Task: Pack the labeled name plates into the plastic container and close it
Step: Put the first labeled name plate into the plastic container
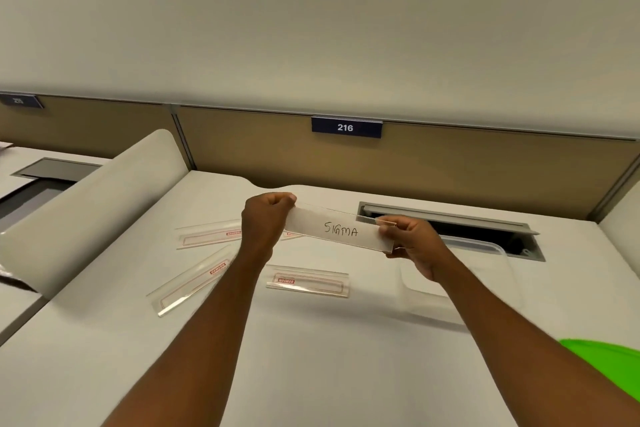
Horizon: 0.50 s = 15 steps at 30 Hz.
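Head view: both hands hold a name plate [341,230] marked SIGMA in the air above the middle of the worktop [311,350]. The left hand [268,218] has its fingers [284,199] curled, pinching the plate's left end. The right hand [415,246] pinches the right end. The clear plastic container [485,248] sits beneath the right hand, toward the worktop's far right corner. Three spare plates [308,282] lie flat to its left.
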{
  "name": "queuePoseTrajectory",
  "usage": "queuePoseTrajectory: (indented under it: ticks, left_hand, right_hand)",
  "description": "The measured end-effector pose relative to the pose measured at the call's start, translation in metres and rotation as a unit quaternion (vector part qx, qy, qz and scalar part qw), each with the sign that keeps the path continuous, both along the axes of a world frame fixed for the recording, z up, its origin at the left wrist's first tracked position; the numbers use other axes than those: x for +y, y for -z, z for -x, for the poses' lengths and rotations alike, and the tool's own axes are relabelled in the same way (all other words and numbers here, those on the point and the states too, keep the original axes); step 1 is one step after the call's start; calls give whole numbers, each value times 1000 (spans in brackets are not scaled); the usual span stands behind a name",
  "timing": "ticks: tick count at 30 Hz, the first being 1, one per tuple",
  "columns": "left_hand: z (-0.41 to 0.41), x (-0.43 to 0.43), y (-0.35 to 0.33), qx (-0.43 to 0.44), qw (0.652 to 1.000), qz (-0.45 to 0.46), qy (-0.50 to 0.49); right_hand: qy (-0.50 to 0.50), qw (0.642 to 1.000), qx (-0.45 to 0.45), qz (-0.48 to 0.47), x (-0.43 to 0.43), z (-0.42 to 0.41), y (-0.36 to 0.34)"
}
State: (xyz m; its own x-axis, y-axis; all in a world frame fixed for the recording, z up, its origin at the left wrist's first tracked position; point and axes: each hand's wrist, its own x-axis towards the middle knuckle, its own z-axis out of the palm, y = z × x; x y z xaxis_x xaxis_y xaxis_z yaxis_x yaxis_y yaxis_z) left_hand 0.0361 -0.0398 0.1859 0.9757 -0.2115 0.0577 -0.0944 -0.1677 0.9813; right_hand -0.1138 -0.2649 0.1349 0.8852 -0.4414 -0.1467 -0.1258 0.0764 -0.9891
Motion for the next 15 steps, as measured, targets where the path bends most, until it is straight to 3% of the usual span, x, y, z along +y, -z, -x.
queuePoseTrajectory:
  ticks: [7,12,15]
  left_hand:
    - [15,-36,14,21,991,-74,107]
    - [43,-82,20,-53,977,-163,122]
    - [62,-112,22,-92,966,-205,126]
  right_hand:
    - [5,989,38,145,-57,29,-19]
    - [8,921,131,366,-92,54,-18]
    - [53,898,153,410,-112,73,-12]
